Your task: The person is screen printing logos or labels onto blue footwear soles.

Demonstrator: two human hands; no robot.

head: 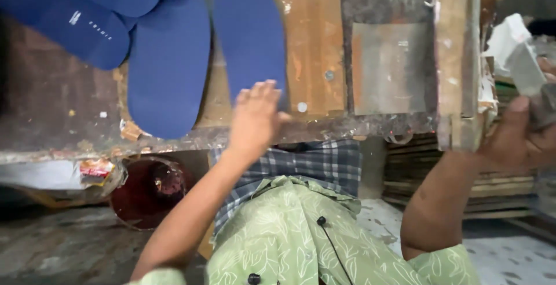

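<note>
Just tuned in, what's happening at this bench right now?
A person at a worn wooden workbench has the left hand resting on the near end of a blue foam sole blank that lies flat on the bench. Another blue sole lies beside it, with more blue pieces stacked at the far left. The right hand, off the right side of the bench, grips a grey block-like object; what it is cannot be told. A dark red bucket stands below the bench.

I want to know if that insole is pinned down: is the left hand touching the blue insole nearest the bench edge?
Touching. The head view shows the left hand lying flat over the lower end of the blue insole on the wooden bench, fingers overlapping it with no visible gap.
</note>
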